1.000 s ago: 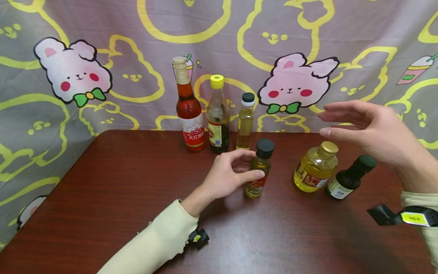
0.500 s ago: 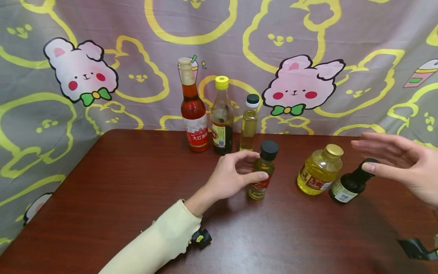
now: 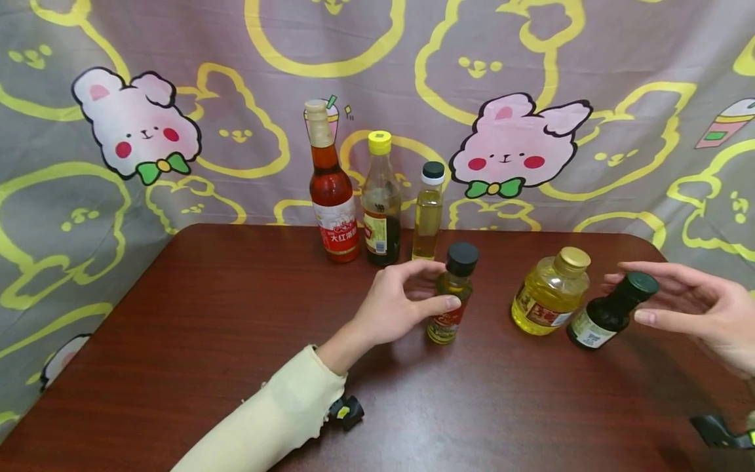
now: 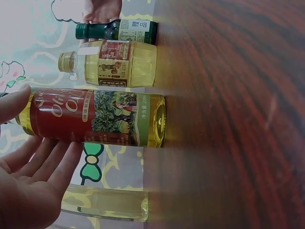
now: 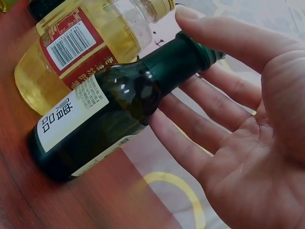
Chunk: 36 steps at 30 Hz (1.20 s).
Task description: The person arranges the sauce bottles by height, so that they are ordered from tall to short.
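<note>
My left hand [image 3: 392, 305] holds a small olive oil bottle [image 3: 451, 321] with a black cap, thumb at the front and fingers curled behind. In the left wrist view its red label [image 4: 62, 114] faces the camera, and the bottle stands on the table. My right hand [image 3: 708, 314] is beside a small dark green bottle [image 3: 604, 318] at the right. Its fingers [image 5: 186, 121] reach behind the bottle's neck and its thumb [image 5: 228, 38] is held away from the cap, the hand not closed. A squat bottle of yellow oil [image 3: 542, 305] with a gold cap stands just left of the dark bottle.
At the back of the brown table [image 3: 236, 314] stand a tall red vinegar-like bottle [image 3: 336, 210], a yellow-capped bottle of dark liquid [image 3: 380, 229] and a slim bottle of pale oil [image 3: 427, 216]. A patterned cloth [image 3: 236, 39] hangs behind the table.
My right hand has come down and to the right, from above the yellow oil bottle to beside the dark bottle's neck. My left hand stays on the olive oil bottle.
</note>
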Each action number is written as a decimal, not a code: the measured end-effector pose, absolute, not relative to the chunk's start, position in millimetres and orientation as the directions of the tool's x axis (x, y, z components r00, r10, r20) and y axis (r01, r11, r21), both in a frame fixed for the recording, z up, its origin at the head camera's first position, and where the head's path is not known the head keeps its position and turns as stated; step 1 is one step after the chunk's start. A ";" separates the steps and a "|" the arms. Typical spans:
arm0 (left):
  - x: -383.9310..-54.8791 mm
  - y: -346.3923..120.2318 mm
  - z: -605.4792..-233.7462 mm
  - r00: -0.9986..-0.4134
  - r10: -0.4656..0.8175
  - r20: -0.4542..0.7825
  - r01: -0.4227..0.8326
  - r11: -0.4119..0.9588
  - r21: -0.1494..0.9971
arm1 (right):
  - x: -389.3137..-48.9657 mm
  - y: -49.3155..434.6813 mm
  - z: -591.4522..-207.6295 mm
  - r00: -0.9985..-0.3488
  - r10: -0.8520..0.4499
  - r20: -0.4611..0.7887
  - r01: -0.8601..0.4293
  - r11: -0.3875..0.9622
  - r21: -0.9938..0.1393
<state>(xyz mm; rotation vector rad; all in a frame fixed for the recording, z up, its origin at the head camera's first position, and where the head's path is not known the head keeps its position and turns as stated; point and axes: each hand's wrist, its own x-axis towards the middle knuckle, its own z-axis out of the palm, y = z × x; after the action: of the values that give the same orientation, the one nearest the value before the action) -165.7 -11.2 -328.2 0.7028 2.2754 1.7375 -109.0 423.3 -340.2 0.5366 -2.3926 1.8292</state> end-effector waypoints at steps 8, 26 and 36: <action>-165.3 -11.5 -327.7 -0.869 0.479 0.128 0.244 0.189 0.951 | -109.9 418.8 -338.6 -0.965 -0.094 0.245 -0.262 0.336 -0.905; -167.5 -14.8 -325.3 -0.863 0.491 0.119 0.267 0.244 0.932 | -115.7 420.9 -346.2 -0.964 -0.081 0.252 -0.265 0.323 -0.909; -167.8 -15.1 -326.0 -0.856 0.503 0.119 0.276 0.251 0.928 | -113.7 420.5 -349.8 -0.957 -0.107 0.270 -0.289 0.270 -0.919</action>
<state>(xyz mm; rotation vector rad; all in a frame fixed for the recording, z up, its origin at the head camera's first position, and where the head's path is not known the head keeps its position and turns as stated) -167.8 -15.1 -326.0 0.7331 2.3162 1.6528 -113.7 420.5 -349.8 0.3739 -2.3759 1.7716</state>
